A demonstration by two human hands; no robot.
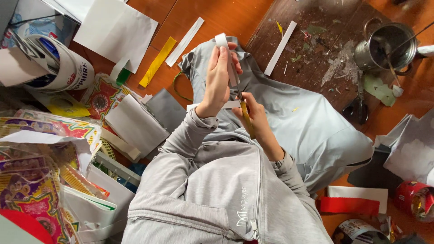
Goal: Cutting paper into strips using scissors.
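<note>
Left hand point(218, 79) raised, gripping white paper strip point(224, 49) | right hand point(255, 118) clasping, apparently, yellow-handled scissors point(246, 118)

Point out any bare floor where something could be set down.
Bare floor shows between the white strip and the dark board, and right of the scissors. The left is crowded with printed paper and white sheets.

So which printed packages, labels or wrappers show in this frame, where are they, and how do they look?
Curled white label band, upper left, with red and blue print.
Ornate printed sheets, lower left: red, yellow, purple.
Red foil wrapper, lower right, crumpled.
Round printed container, bottom right edge.
</note>
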